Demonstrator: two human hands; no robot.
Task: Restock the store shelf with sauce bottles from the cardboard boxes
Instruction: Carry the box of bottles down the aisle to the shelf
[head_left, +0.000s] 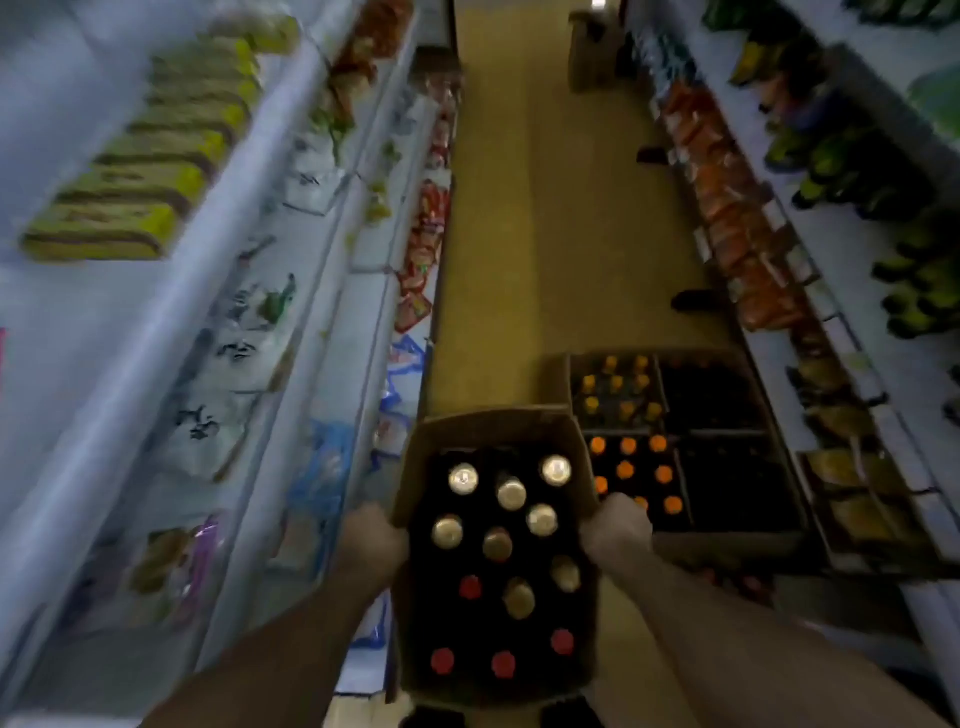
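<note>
I'm holding the cardboard box (491, 423) up in front of me over the aisle floor (540, 234), w/ my left hand (371, 540) gripping its left wall and my right hand (615, 530) gripping its right wall. Fingertips are going out of sight round the box, so I can't tell how far they're wrapping.

Sauce bottles are standing upright inside: gold caps (511, 492) at the far end, red caps (470, 587) nearer me. More open boxes (727, 543) are sitting on the floor to the right, just past my right hand, w/ orange-capped bottles (626, 470) and dark ones I can't make out.

Step, as I'm judging it: bringing stock to the shelf, no bottle out yet. Next move is calling for a spot to set the box down, prob. on the floor beside the right shelving (852, 374), then freeing one hand to be lifting bottles by the neck.

Labels: everything's blurring, incl. packets on the left shelving (156, 322). No brand or price tag is reading clearly.
</note>
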